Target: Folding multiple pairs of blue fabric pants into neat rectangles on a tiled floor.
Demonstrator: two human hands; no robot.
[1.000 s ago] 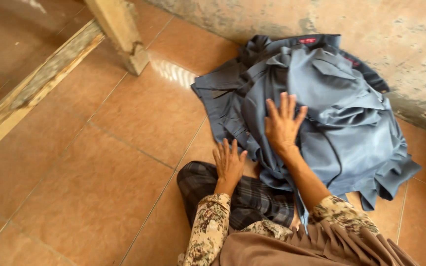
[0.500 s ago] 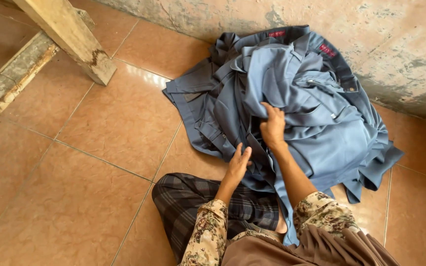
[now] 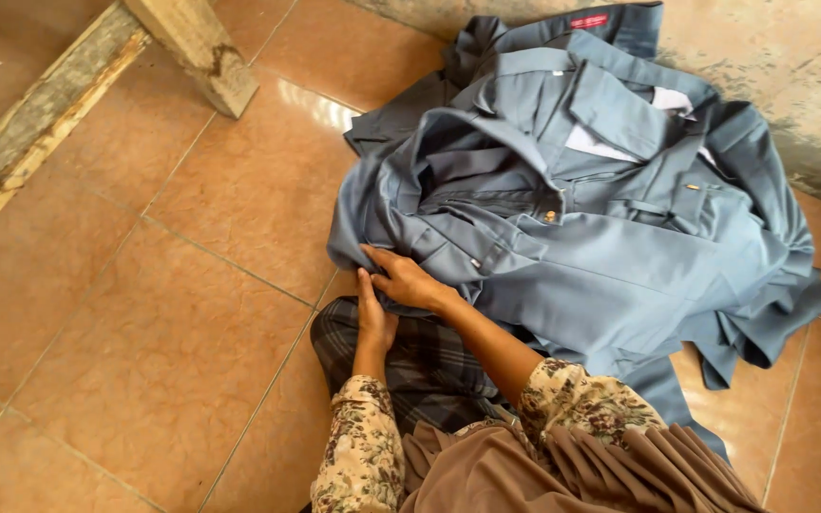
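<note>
kneeling on the tiled floor [image 3: 144, 323], the person works the near left edge of a heap of blue-grey garments [image 3: 601, 237] that lies against the stained wall [image 3: 791, 66]. right hand [image 3: 409, 278] rests on the heap's near hem, fingers [image 3: 377, 255] together and pressing the cloth, whether pinching it cannot be told. left hand [image 3: 372, 318] sits just below, fingers straight and together, touching the same edge beside a dark checked cloth [image 3: 401, 356]. wooden beam [image 3: 40, 133] and post [image 3: 197, 47] stand well left of the heap. judgement: to gather this edge cleanly, both hands should take one layer only, keep it taut, draw it toward the knees.
</note>
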